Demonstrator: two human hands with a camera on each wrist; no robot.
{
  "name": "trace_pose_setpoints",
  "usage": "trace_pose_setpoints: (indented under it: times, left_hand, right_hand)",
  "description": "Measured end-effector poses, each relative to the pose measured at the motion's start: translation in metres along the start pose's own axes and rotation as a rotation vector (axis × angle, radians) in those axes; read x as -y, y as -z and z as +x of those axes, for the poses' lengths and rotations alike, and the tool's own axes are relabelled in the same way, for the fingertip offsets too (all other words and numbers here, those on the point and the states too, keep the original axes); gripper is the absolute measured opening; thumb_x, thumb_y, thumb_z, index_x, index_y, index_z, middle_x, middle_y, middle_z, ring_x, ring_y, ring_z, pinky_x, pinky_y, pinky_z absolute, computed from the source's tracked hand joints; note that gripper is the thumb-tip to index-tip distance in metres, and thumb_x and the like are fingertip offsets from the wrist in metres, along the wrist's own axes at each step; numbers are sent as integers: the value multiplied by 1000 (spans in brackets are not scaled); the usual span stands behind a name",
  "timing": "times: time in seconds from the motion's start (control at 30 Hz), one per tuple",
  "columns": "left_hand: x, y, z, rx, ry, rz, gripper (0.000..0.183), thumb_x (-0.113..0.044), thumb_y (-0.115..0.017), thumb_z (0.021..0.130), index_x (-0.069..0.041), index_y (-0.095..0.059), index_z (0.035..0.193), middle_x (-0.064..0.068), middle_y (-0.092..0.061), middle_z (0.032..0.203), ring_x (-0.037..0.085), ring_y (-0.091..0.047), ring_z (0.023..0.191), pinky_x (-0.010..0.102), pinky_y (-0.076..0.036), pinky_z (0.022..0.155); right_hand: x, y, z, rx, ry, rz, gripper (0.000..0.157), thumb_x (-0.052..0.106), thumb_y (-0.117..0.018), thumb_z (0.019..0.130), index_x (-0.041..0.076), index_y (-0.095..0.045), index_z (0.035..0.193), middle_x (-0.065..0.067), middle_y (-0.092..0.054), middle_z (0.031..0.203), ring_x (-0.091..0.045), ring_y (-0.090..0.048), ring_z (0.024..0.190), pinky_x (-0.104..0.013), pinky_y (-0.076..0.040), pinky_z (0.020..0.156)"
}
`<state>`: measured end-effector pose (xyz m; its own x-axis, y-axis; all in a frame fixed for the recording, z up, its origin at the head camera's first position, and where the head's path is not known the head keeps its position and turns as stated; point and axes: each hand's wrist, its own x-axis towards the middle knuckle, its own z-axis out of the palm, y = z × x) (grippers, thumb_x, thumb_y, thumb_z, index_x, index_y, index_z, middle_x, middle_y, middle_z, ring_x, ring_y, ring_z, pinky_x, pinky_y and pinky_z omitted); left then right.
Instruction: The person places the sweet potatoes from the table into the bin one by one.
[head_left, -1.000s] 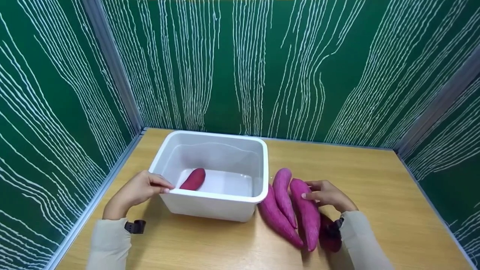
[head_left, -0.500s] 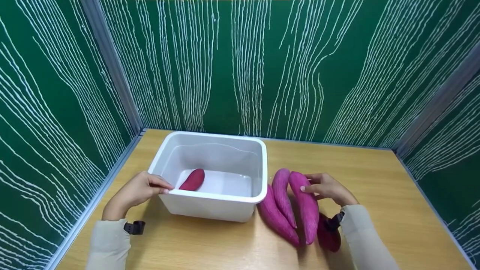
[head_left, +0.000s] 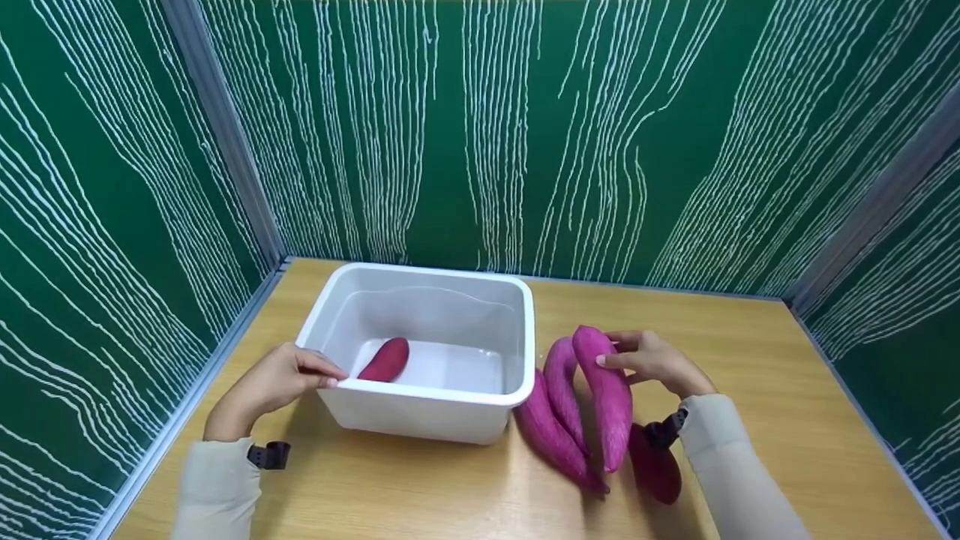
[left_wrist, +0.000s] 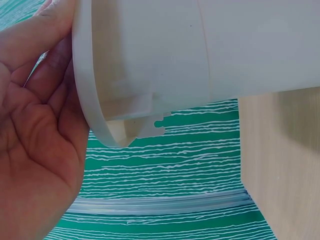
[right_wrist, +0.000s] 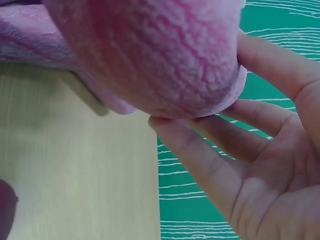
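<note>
In the head view, my left hand pinches the near-left rim of a white plastic bin. The left wrist view shows fingers behind that rim. One dark red sweet potato lies inside the bin, at its left. My right hand grips a bright pink-purple sweet potato near its upper end, thumb on one side and fingers on the other. Just left of it, two more pink-purple sweet potatoes lie against each other beside the bin; the held one partly overlaps them.
A second dark red sweet potato lies on the wooden table below my right wrist. Green panels with wavy white lines enclose the back and both sides, joined by grey metal posts. Both wrists wear black straps.
The right hand has moved up and slightly left in the head view, carrying the pink-purple sweet potato with it. The left hand and the bin have stayed in place.
</note>
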<state>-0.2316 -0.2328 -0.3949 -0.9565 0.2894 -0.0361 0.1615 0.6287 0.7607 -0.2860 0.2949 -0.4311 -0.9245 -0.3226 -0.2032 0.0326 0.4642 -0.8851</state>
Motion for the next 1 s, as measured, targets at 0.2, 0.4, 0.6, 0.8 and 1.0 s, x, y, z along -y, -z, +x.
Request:
trace_pose_setpoints:
  times: [0.2,0.4,0.6,0.8,1.0]
  left_hand:
    - [-1,0,-1,-3,-13,5,13,0,-71,85,-5,-78,95,10,-72,100,30,-57,104,46,-51,89]
    - [-2,0,-1,-3,17,-8,14,0,-71,85,-6,-79,95,10,-72,102,31,-56,106,48,-49,92]
    - [-1,0,0,3,16,-6,15,1,-71,86,-7,-79,95,10,-72,102,32,-56,107,49,-49,92]
    - [0,0,0,4,20,-2,15,0,-71,86,-7,-79,95,10,-72,103,33,-55,109,51,-48,94]
    - [0,0,1,4,30,-21,15,1,-71,86,-7,-79,96,10,-72,102,32,-56,108,49,-48,94]
  right_hand:
    - [13,2,3,-15,4,-14,69,24,-72,89,-10,-41,141,-27,-57,126,-27,-63,102,-42,-56,80]
    - [27,4,3,-15,15,-25,70,23,-72,89,-10,-40,141,-30,-55,128,-29,-64,101,-42,-56,78]
    - [42,6,5,-27,10,-32,72,23,-74,88,-8,-40,143,-31,-52,131,-33,-61,107,-41,-56,78]
    - [56,6,8,-33,-1,-36,72,26,-75,87,-6,-41,143,-28,-53,131,-33,-60,108,-41,-56,79]
    - [69,5,11,-40,12,-34,73,27,-75,87,-5,-42,143,-28,-54,130,-32,-61,105,-42,-56,79]
